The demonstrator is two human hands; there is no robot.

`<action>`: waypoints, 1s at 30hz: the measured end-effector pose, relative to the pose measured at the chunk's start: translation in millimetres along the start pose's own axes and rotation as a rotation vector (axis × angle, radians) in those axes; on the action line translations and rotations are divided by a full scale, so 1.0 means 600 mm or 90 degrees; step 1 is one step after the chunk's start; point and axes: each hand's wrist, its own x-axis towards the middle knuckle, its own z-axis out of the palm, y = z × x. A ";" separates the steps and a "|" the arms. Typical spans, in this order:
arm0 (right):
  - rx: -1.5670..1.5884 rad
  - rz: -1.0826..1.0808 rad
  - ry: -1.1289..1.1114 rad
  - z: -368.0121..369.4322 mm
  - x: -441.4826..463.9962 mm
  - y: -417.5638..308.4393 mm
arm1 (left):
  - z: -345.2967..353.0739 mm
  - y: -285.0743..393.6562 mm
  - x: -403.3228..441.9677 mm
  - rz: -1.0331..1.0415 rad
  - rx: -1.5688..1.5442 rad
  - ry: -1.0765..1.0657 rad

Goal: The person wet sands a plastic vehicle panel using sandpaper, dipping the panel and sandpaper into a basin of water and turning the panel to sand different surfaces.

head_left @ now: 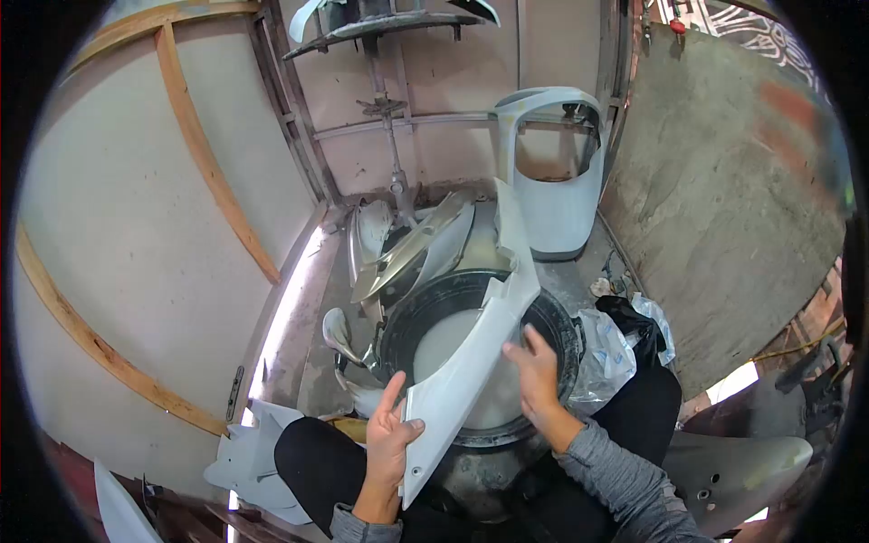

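Over a black tub [480,471], a white panel [471,362] is gripped near its end by the left hand [391,439]; the right hand [538,378] is held partly open beside it.

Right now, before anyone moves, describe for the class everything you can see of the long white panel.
The long white panel looks like rigid moulded plastic, pale and smooth. It is broad below, narrowing to a pointed upper end, with a stepped, notched edge partway up and a small round hole near the bottom. It slants above the black tub of cloudy liquid. The left hand grips its lower part, thumb on the face; whether the right hand, beside its other edge, touches it is unclear.
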 end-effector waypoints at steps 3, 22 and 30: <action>0.060 0.072 0.027 0.012 -0.014 0.004 | 0.008 -0.032 -0.001 0.041 0.017 0.063; -0.099 0.080 -0.168 0.041 0.175 0.022 | 0.039 -0.209 0.166 -0.071 0.368 -0.109; -0.215 0.093 -0.460 0.040 0.211 0.043 | 0.080 -0.224 0.191 -0.127 0.158 -0.028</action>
